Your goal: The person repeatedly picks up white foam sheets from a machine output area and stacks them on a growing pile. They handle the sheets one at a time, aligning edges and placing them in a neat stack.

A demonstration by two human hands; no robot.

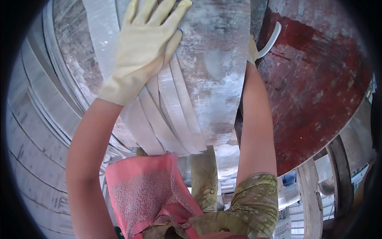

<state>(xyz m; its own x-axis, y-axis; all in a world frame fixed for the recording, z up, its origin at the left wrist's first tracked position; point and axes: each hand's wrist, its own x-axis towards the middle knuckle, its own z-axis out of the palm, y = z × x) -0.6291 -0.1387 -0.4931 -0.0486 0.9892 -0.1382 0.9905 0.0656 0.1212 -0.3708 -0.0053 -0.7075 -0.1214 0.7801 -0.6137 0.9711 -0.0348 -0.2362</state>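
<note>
Red drum point(318, 87) — beside metal coil point(211, 71).

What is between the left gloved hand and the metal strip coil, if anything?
Nothing visible. The left hand, in a pale glove, lies flat and open directly on the grey metal coil. The right hand is mostly hidden behind the coil's edge, beside the red disc.

Single view from the camera on my head, facing down and forward, very close to my forearms and the metal strip coil point(207, 71); fisheye bends the rim.
</note>
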